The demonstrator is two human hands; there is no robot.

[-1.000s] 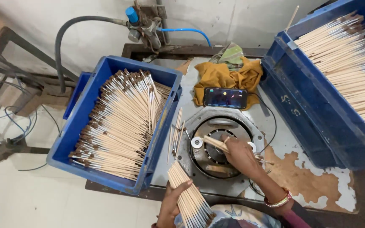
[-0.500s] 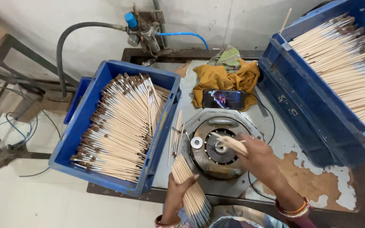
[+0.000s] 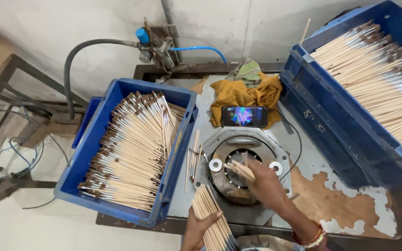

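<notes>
While the right hand (image 3: pixel 266 186) rests over the round grey metal machine fixture (image 3: pixel 243 173) set into the worktable, its fingers are closed around a single pale wooden stick (image 3: pixel 241 170), whose free end points into the dark central opening of the fixture. The left hand (image 3: pixel 200 228) is at the lower edge of the view, clenched around a bundle of pale wooden sticks (image 3: pixel 212 218) that fans upward towards the fixture; the bundle lies just beside the fixture's lower left rim.

Two small white round discs (image 3: pixel 216 165) sit on the fixture plate, one on each side of the opening. A few loose pale sticks (image 3: pixel 194 155) lie on the worn grey metal tabletop (image 3: pixel 312 162) between the fixture and the left blue plastic crate (image 3: pixel 182 135). This crate is filled with pale wooden-handled brushes with metal ferrules and dark tips (image 3: pixel 131 148), stacked roughly parallel. A second, larger blue plastic crate (image 3: pixel 331 116) stands at the right of the table and holds more of the same pale sticks with metal ends (image 3: pixel 387 79).

Behind the fixture, a black smartphone with a lit screen (image 3: pixel 244 116) leans on a crumpled mustard-yellow cloth (image 3: pixel 243 93). A grey hose (image 3: pixel 84 56) and a blue air line (image 3: pixel 201 49) run to a metal valve fitting (image 3: pixel 157 44) on the wall.
</notes>
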